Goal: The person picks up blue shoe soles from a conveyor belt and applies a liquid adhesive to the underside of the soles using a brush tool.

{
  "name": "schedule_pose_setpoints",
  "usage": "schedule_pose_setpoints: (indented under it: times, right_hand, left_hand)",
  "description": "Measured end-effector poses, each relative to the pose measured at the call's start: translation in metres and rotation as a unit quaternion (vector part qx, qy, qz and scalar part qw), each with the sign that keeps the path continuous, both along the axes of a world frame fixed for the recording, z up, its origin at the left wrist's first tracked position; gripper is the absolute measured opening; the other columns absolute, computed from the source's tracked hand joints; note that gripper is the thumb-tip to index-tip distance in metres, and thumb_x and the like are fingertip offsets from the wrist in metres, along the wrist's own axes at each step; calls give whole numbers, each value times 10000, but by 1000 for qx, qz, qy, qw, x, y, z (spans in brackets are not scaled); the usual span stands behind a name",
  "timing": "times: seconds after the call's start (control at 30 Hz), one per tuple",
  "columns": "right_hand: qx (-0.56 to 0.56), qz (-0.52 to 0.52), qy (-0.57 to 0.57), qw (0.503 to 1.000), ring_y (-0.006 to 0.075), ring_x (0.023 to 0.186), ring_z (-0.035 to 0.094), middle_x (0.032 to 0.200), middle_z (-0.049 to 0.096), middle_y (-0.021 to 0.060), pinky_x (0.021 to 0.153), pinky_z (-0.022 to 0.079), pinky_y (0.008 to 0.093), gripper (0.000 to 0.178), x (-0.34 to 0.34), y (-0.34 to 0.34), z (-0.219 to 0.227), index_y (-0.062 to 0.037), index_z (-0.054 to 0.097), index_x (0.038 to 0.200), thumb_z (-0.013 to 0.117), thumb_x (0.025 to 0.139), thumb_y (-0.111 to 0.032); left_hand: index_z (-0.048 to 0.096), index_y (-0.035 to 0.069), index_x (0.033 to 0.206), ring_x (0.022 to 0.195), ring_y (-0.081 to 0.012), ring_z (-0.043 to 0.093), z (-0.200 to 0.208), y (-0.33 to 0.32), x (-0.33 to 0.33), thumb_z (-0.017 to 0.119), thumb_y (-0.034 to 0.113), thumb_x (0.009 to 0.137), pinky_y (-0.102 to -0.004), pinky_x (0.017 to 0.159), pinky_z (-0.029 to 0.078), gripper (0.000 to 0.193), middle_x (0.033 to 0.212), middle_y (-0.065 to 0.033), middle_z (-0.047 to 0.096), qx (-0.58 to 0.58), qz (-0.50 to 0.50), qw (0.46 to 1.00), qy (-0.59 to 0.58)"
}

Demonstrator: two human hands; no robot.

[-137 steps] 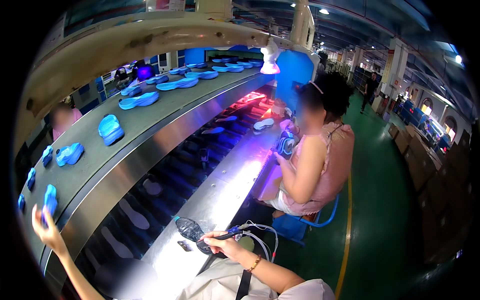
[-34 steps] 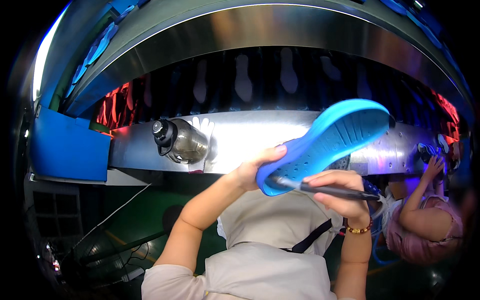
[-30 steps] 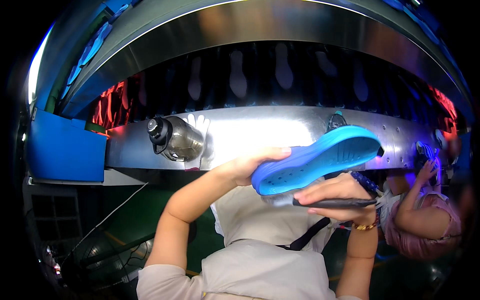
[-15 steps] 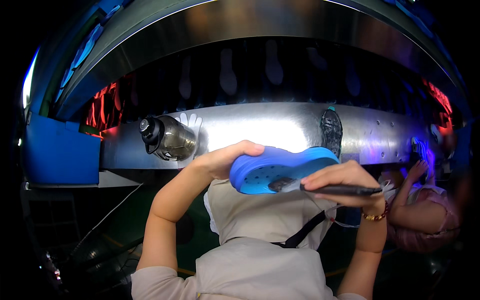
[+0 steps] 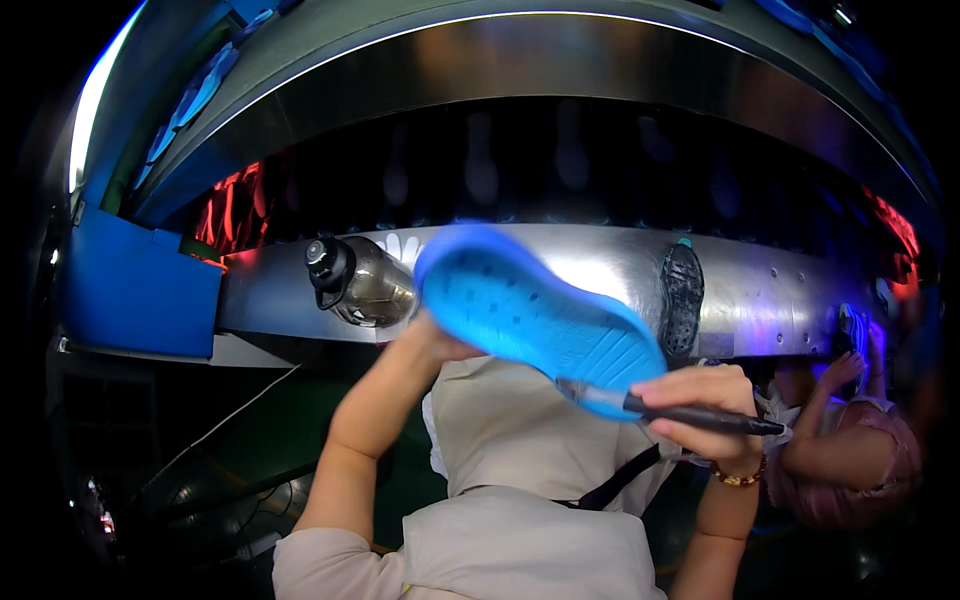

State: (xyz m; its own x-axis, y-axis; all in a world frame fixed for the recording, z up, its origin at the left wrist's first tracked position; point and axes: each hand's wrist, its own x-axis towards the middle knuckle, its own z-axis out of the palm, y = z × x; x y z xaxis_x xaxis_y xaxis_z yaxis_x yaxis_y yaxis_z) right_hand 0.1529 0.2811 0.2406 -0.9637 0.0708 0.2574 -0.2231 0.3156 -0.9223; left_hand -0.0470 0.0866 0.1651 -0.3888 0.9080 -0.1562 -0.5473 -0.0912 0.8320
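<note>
A blue shoe sole point(image 5: 540, 318) is held slantwise in front of my body, its lighter inner side with small holes and ridges turned up. My left hand point(image 5: 447, 342) is behind its left part, gripping it; most of the fingers are hidden. In my right hand point(image 5: 718, 385) is a brush with a dark handle point(image 5: 748, 423), held between thumb and fingers. The brush's pale bristle end lies against the lower right edge of the sole. Past the sole, a black shoe sole point(image 5: 683, 300) lies on the metal bench.
The metal bench point(image 5: 740, 300) runs across in front. On its left stand a tinted bottle with a black lid point(image 5: 360, 282) and a white glove point(image 5: 403, 247). A blue box point(image 5: 140, 285) is at far left. Dim soles point(image 5: 571, 150) sit in the dark opening behind. At right, another person's hand point(image 5: 843, 370) works.
The blue sole has tilted its inner side more towards view, its left end rising. The brush has gone from inside the sole to its lower right edge. My view has shifted slightly.
</note>
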Motion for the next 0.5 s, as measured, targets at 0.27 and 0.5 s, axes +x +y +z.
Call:
schedule_pose_setpoints:
  times: [0.27,0.5]
  right_hand:
    - [46,-97,29,994,183,649,636,754,642,130,582,485,248,160,-23,-31,-50,2,633,868,637,709,-14]
    - [-73,-16,-32,997,165,693,642,817,653,134,608,502,268,206,-15,-27,-21,-4,637,923,646,728,-70]
  left_hand:
    - [379,69,1258,1043,-330,503,-26,43,37,47,791,706,-475,899,400,968,1116,-192,512,89,20,948,-304]
    - [383,58,1239,993,-311,519,-12,41,31,34,787,709,-476,872,419,966,1049,-178,531,116,25,953,-279]
